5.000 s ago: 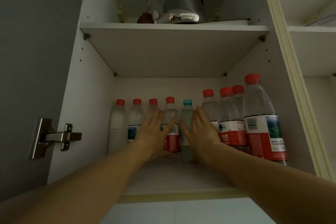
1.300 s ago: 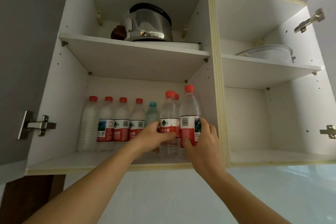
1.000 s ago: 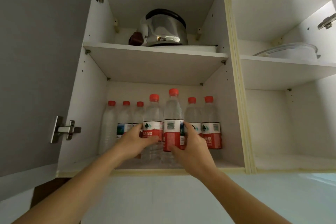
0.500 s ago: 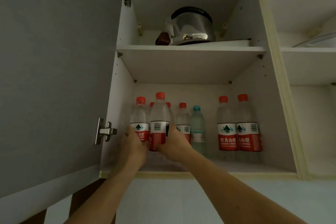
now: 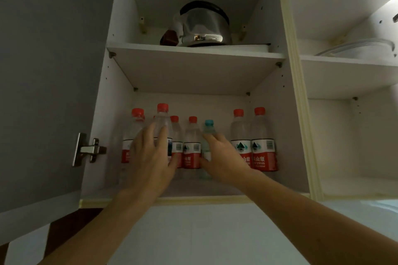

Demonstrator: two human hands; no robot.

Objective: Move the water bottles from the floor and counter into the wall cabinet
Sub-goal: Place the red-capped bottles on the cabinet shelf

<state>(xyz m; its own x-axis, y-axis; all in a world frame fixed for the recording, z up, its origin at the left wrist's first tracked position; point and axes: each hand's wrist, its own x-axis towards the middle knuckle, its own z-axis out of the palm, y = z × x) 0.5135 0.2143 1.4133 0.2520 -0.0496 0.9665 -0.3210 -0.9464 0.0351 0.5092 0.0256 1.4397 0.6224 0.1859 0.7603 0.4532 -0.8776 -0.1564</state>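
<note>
While both arms reach into the cabinet (image 5: 286,84), step: tidying rows | left hand (image 5: 150,157) fingers straight against front bottle (image 5: 163,127); right hand (image 5: 221,157) spread beside blue-cap bottle (image 5: 208,135), grip unclear | bottles on lower shelf, 6 o'clock of kettle (image 5: 204,26) | next, likely: fetch more | floor, counter unseen; back row partly hidden.

bottles (image 5: 191,148) on lower shelf (image 5: 215,187) | kettle (image 5: 204,26) on upper shelf (image 5: 193,51)

Water bottles (image 5: 262,148) in the wall cabinet (image 5: 277,135)
They stand upright on the lower shelf: most have red caps, 1 (image 5: 207,135) has a blue cap.
</note>
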